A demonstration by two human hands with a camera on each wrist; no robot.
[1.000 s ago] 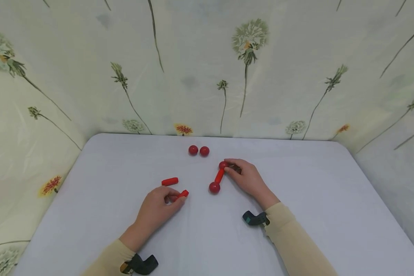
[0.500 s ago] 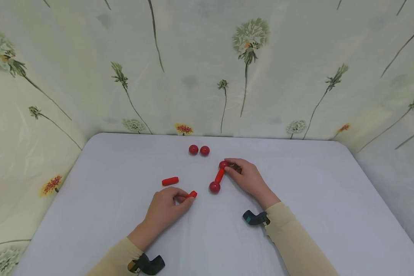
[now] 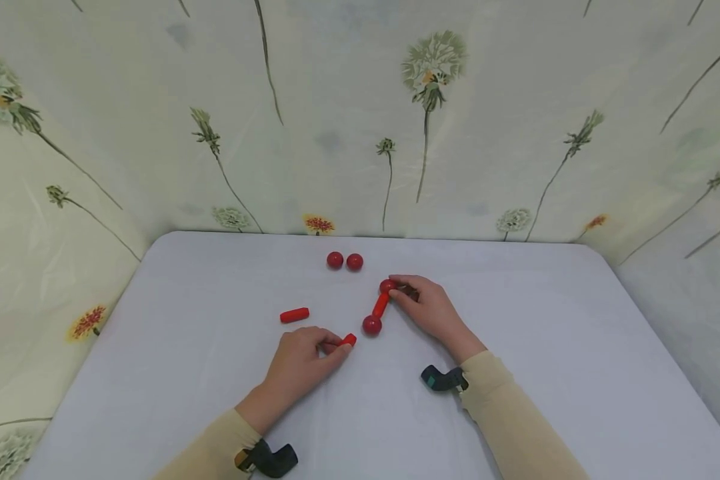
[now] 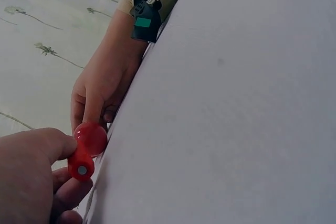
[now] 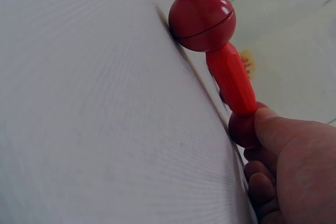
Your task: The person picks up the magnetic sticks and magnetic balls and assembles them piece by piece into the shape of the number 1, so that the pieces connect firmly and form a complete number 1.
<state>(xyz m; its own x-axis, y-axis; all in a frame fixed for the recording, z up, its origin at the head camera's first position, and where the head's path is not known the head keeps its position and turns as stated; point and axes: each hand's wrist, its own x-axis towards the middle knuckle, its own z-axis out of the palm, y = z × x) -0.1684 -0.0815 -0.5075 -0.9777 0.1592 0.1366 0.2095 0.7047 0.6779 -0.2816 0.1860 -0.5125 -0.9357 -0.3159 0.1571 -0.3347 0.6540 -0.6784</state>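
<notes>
Between the thumb and fingers of my left hand (image 3: 303, 363) is a short red rod (image 3: 349, 340). The left wrist view shows a silvery disc in the end of this rod (image 4: 80, 158). My right hand (image 3: 429, 310) grips the far red ball (image 3: 387, 286) of a dumbbell-shaped piece, two balls joined by a red rod (image 5: 231, 80). The piece's near ball (image 5: 202, 19) has a seam line and lies just right of the left hand's rod, a small gap between them. Fingers partly hide the gripped ball.
Another red rod (image 3: 295, 315) lies on the white table (image 3: 516, 300), beyond the left hand. Two loose red balls (image 3: 335, 260) sit side by side near the back edge. A dandelion-print curtain (image 3: 330, 100) hangs behind the table. Each wrist carries a dark camera (image 3: 444, 379).
My left hand has moved to the right with its rod, closer to the near ball of the dumbbell-shaped piece. The right hand stays in place, still gripping the far ball.
</notes>
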